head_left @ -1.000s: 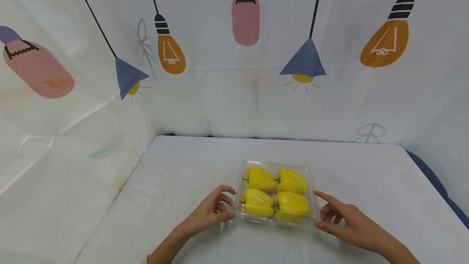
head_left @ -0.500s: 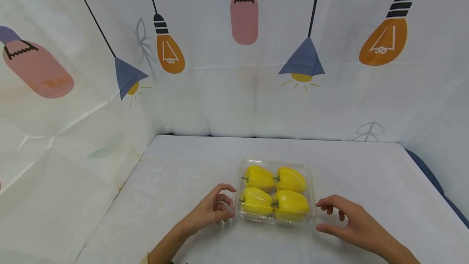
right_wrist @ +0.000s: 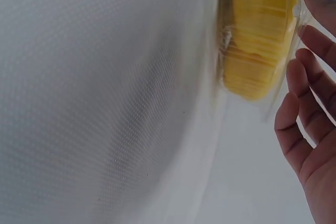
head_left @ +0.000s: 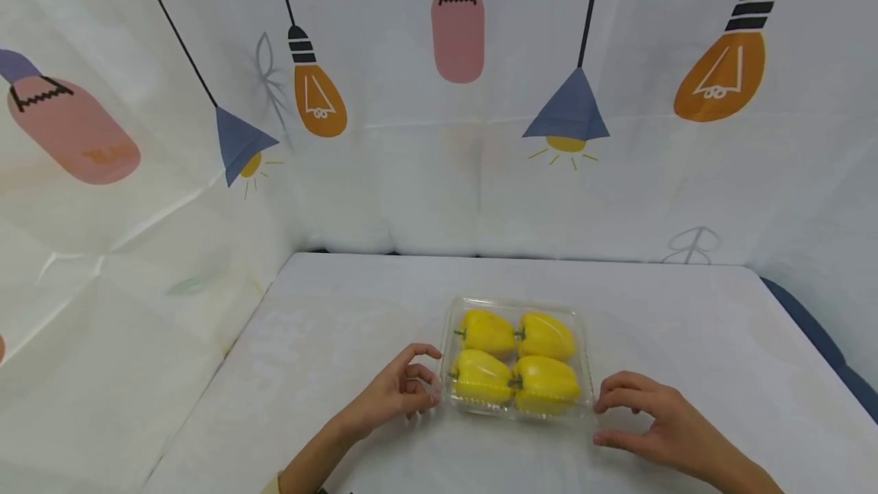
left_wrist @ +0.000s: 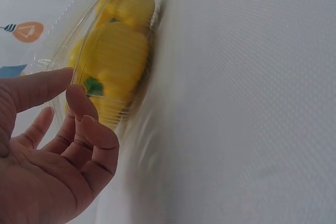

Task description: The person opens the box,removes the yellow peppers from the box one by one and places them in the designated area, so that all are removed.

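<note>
- White fabric backdrop printed with blue pendant lamps, orange light bulbs and pink bulbs, behind a white-topped table.
- Flat on the table, between both hands, a clear plastic clamshell box with ribbed side walls.
- Inside, four yellow bell peppers in two rows of two, green stems pointing left.
- At the box's left edge, left hand: fingers loosely bent, thumb and index tips apart; cannot tell whether touching.
- By the right edge, toward the near corner, right hand: fingers softly curved, thumb spread away from them; contact likewise unclear.
</note>
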`<state>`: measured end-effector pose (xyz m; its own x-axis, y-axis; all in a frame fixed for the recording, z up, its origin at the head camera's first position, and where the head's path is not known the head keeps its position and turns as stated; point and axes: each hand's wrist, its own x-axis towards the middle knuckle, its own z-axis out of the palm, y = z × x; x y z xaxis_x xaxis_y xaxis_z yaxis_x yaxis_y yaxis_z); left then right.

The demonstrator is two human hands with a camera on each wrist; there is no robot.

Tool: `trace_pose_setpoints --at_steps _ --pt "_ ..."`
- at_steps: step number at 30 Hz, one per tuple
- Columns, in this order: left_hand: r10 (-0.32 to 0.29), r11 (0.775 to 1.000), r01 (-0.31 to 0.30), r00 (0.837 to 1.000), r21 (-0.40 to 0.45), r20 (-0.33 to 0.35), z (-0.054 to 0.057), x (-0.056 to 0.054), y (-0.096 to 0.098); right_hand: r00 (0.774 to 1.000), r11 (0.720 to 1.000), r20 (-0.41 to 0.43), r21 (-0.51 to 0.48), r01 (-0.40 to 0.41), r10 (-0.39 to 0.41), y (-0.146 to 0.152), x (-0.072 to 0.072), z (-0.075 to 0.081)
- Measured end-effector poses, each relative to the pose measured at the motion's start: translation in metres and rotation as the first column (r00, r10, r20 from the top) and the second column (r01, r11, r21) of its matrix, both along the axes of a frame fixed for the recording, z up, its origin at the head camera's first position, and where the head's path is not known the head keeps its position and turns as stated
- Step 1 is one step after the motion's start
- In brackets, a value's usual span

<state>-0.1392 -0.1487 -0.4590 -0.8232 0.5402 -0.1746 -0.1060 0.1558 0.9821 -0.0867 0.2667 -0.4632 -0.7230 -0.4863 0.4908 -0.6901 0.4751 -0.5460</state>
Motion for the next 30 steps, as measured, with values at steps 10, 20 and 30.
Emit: trace_pose_setpoints --at_steps 10,20,30 --pt "-0.006 1.000 0.006 1.000 0.030 0.012 -0.0031 -0.0013 0.0002 0.995 0.996 -0.095 0.084 0.013 -0.005 -0.0025 0.0025 0.0070" --pt "-0.003 1.000 0.003 1.000 0.027 0.008 -0.0029 -0.0021 0.0005 0.983 0.994 -0.145 0.012 -0.109 0.109 -0.0011 -0.0016 0.0008" --pt "0.003 0.999 -0.003 1.000 0.037 0.015 -0.0041 -0.0012 0.0005 0.982 0.992 -0.140 0.005 -0.127 0.127 -0.0016 -0.0016 0.0018"
